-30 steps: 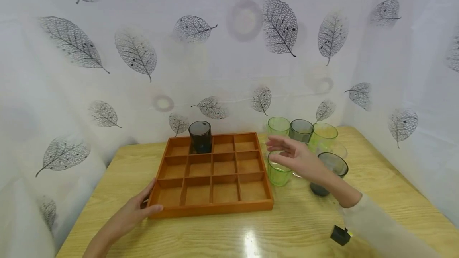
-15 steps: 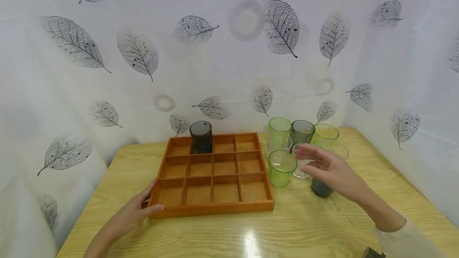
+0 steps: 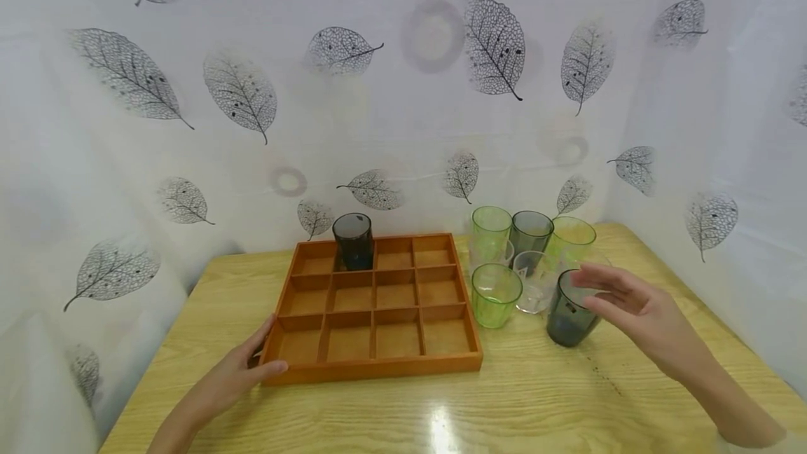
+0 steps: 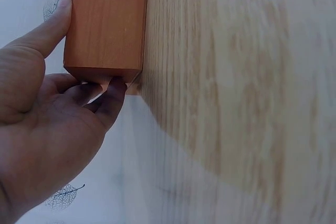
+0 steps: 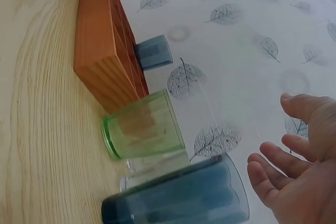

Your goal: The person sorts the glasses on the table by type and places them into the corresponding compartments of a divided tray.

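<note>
one left hand (image 3: 232,373) grips the tray (image 3: 378,370) with curled fingers; the right hand (image 3: 646,317), loosely spread, holds nothing near front dark glass (image 3: 566,321).

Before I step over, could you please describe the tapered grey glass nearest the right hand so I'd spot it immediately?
Find the divided brown wooden tray, then the clustered glasses to its right. The tapered grey glass stands at their near edge, by the right hand. Its closest neighbours are green or clear; other grey glasses stand farther back.
</note>
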Demonstrator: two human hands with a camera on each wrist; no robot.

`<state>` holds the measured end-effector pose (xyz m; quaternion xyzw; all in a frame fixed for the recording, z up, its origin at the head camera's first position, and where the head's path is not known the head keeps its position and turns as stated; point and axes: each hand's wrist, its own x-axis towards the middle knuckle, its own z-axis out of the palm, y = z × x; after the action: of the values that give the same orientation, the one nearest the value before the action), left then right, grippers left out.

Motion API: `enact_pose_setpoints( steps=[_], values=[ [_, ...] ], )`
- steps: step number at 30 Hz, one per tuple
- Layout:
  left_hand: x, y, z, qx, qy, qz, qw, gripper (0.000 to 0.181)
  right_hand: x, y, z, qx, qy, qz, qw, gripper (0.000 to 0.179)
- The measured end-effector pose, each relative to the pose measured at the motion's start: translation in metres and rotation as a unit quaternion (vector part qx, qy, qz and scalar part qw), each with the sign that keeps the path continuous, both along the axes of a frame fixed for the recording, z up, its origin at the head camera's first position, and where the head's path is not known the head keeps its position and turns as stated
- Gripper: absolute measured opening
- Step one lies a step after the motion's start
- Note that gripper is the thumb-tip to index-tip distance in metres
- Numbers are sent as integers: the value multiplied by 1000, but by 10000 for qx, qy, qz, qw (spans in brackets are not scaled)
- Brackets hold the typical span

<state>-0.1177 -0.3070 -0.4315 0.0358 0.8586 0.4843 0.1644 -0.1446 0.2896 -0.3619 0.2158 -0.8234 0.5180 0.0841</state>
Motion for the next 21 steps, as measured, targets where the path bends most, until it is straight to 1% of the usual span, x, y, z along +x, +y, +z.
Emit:
enact_pose_setpoints(
  steps=[3, 7, 9, 12, 19, 21],
  values=[
    [0, 0, 0, -30, 7, 8, 10000, 90, 3, 10, -1, 28, 39, -263, 9996, 45],
    [0, 0, 0, -90, 14, 23, 10000, 90, 5, 23, -2, -33, 38, -520, 9986, 45],
    [1, 0, 1, -119, 16, 35, 9999, 90, 5, 29, -5, -82, 2, -641, 9979, 46],
    [1, 0, 1, -114, 11, 40, 9999, 90, 3, 33, -10, -6, -4, -879, 9961, 47],
    [0, -1, 0, -123, 2, 18, 9999, 90, -6, 36, -29, 153, -114, -966, 9951, 52],
    [0, -1, -1, -91, -23, 14, 10000, 90, -8, 36, -33, 306, -168, -1064, 9937, 54]
  ],
)
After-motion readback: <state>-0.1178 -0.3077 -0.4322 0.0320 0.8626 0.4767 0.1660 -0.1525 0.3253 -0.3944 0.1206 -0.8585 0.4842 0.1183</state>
